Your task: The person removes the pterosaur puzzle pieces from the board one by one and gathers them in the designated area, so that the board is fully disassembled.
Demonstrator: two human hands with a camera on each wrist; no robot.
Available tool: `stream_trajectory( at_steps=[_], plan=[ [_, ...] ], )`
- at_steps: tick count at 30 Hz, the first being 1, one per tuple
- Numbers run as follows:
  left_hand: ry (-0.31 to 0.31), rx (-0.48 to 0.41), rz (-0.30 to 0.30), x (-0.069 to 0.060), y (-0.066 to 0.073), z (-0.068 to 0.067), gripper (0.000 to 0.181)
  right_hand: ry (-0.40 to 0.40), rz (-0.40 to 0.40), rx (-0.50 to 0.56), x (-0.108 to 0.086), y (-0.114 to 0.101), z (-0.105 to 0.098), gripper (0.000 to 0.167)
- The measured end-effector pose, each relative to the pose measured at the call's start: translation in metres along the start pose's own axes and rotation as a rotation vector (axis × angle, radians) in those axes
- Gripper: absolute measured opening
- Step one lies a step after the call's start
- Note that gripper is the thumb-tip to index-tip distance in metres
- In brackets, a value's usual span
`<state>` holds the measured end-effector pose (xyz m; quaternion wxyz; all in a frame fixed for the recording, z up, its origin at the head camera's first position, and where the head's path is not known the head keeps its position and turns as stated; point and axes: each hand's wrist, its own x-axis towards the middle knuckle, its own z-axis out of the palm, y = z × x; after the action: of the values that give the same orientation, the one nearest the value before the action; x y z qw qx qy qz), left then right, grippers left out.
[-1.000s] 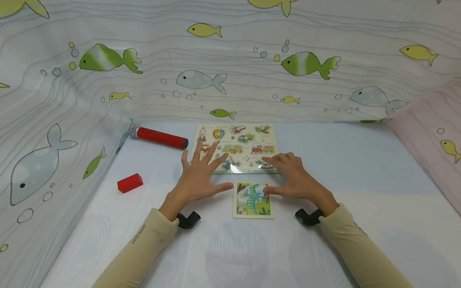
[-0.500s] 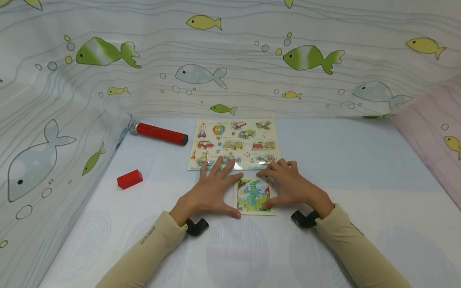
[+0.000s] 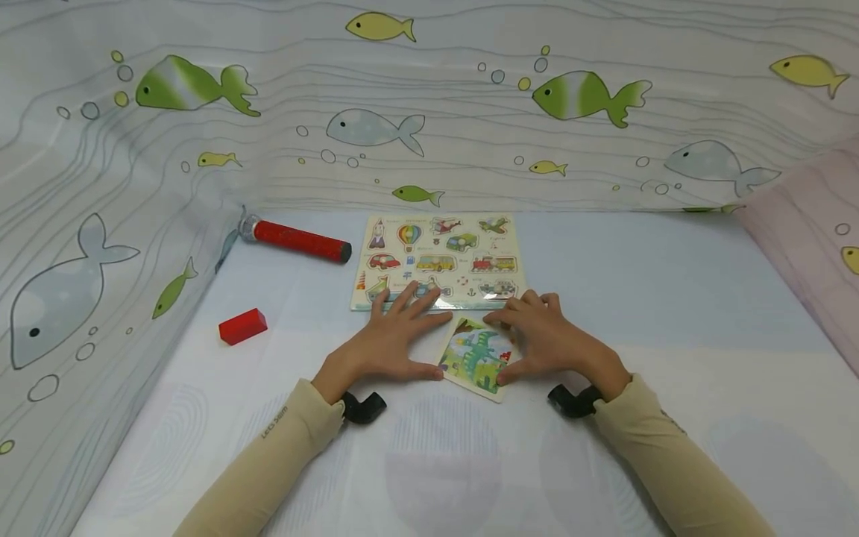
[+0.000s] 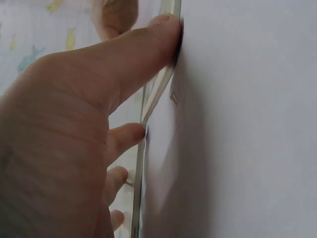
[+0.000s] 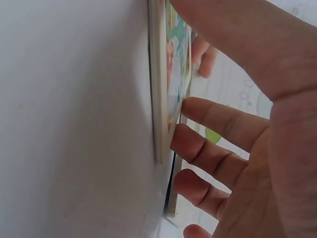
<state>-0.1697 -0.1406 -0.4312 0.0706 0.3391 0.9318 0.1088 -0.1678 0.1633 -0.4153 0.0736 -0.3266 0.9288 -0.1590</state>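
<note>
A small square puzzle (image 3: 478, 356) with a green winged dinosaur lies tilted on the table between the hands. My left hand (image 3: 385, 343) spreads its fingers along its left side. The left thumb touches the puzzle's edge, and the index fingertip is near its upper corner in the left wrist view. On the other side my right hand (image 3: 553, 339) holds the puzzle, thumb on the picture and bent fingers at the upper right edge. Right behind lies a larger vehicle puzzle board (image 3: 396, 277); the left fingertips reach over its front edge.
A red flashlight-like tube (image 3: 302, 242) with a clear end lies at the back left. Nearer me is a red block (image 3: 243, 327). Black curved pieces (image 3: 365, 408) stick out at both wrists. Fish-printed cloth (image 3: 483, 164) rises behind and on the sides.
Both hands have come to the small puzzle, the left moving back from the vehicle board. The small puzzle has turned clockwise from straight to tilted. The head view has tipped slightly down.
</note>
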Motion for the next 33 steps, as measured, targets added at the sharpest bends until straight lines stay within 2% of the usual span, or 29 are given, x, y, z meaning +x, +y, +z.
stream_trajectory(
  at_steps=[7, 10, 16, 19, 25, 33],
  plan=[
    [0.083, -0.009, 0.055, 0.0, -0.007, 0.0, 0.079, 0.007, 0.011, 0.044, 0.003, 0.001, -0.003, 0.085],
    [0.11, -0.012, 0.073, 0.0, -0.008, 0.001, 0.074, 0.033, 0.012, 0.083, 0.005, 0.002, -0.001, 0.084],
    [0.156, -0.043, 0.101, -0.001, -0.008, 0.008, 0.07, 0.155, -0.009, 0.137, 0.016, 0.002, 0.006, 0.059],
    [0.176, -0.061, 0.121, -0.001, -0.008, 0.011, 0.068, 0.183, -0.037, 0.152, 0.025, 0.002, 0.008, 0.046],
    [0.194, -0.076, 0.161, 0.0, -0.008, 0.014, 0.058, 0.13, -0.086, 0.154, 0.04, 0.0, 0.006, 0.04],
    [0.168, -0.108, 0.183, 0.001, -0.005, 0.015, 0.05, 0.041, -0.064, 0.113, 0.047, 0.0, 0.004, 0.041]
  ],
)
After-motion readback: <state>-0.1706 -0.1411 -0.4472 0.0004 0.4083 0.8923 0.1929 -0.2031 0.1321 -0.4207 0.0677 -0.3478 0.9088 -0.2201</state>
